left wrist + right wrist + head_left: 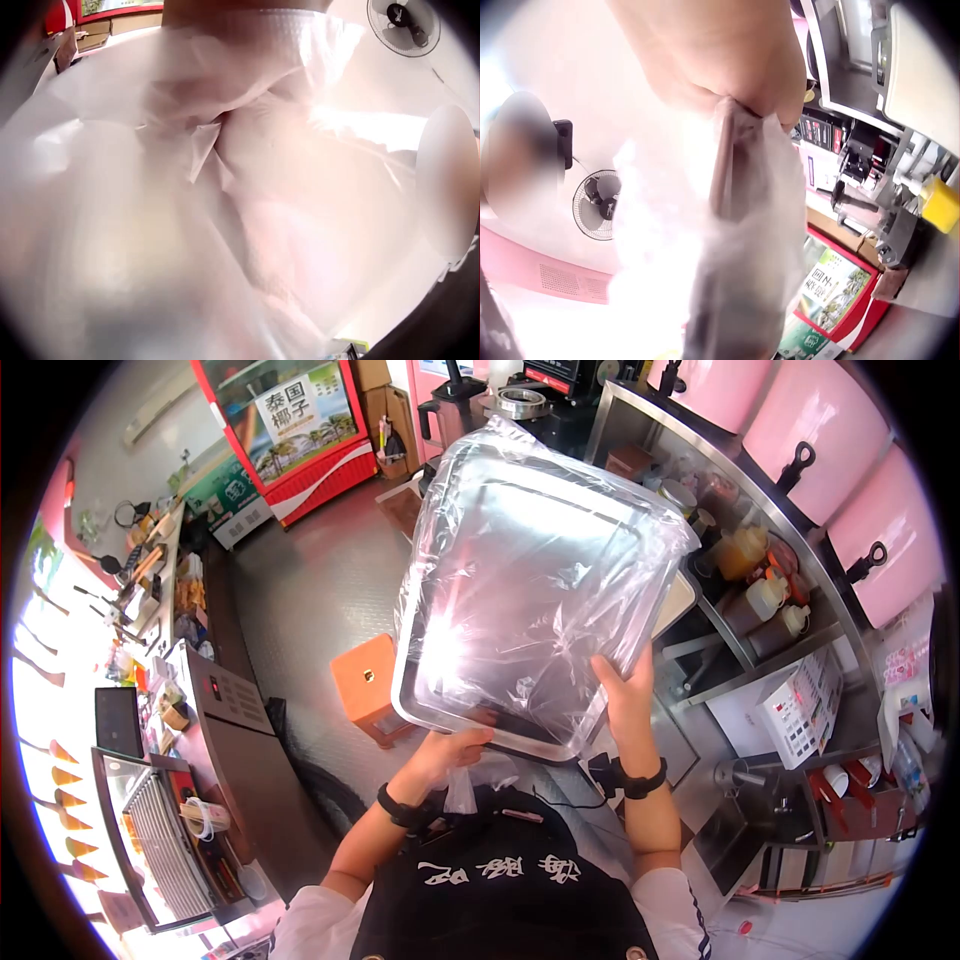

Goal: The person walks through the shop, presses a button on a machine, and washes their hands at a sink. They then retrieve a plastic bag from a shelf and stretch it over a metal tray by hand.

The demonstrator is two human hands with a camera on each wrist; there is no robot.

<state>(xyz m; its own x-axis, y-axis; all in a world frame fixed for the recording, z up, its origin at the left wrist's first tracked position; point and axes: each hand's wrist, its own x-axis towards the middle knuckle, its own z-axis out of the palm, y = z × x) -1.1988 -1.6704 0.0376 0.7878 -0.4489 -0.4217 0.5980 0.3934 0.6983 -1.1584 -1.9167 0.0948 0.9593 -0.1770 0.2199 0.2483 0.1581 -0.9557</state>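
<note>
A rectangular metal tray [520, 590] covered in clear plastic film is held up, tilted, before the body in the head view. My left hand [450, 752] grips its lower left edge, thumb on top, with loose film [460, 790] hanging beside it. My right hand [626, 695] grips the lower right edge, thumb on the film. In the left wrist view, blurred film [247, 172] hides most of the hand. The right wrist view shows the right hand [727, 60] pinching the film-covered tray edge [724, 161].
An orange stool [368, 678] stands on the floor left of the tray. At the right is a steel counter with bottles [760, 605] and a white box [800, 705]. A red display fridge [300, 430] stands at the back left, a long counter [225, 700] along the left.
</note>
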